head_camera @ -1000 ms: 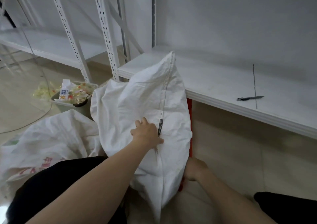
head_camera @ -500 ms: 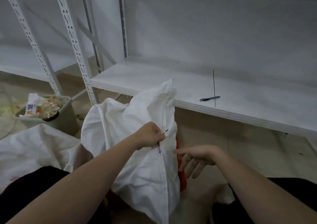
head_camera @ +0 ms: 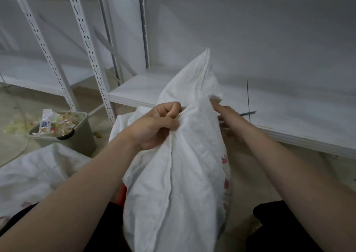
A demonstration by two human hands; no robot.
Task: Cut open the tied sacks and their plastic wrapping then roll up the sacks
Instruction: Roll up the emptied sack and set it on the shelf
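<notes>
Head view, looking down over two bare forearms. At centre, standing upright between the knees: crumpled white woven sack (head_camera: pixel 179 174), top corner rising to a point in front of the white shelf board (head_camera: pixel 289 120), faint red print down its right edge. Left hand (head_camera: pixel 154 125) closed into a fist on a fold of the sack near its central seam, cloth pinched between thumb and curled fingers. Right hand (head_camera: pixel 229 120) at the sack's right upper edge, fingers extended along and partly behind the cloth, touching it; firm hold or not, cannot tell. Small frayed tuft of fabric just above the right fingertips. On the shelf board, right of the right hand: thin dark pen-like tool (head_camera: pixel 249 113), partly hidden. Near left, on the floor: second white sack (head_camera: pixel 34 174), lying flat and rumpled. Farther left: grey plastic bin (head_camera: pixel 77 136) filled with colourful wrappers. Far left: white perforated metal rack uprights (head_camera: pixel 88 45).
</notes>
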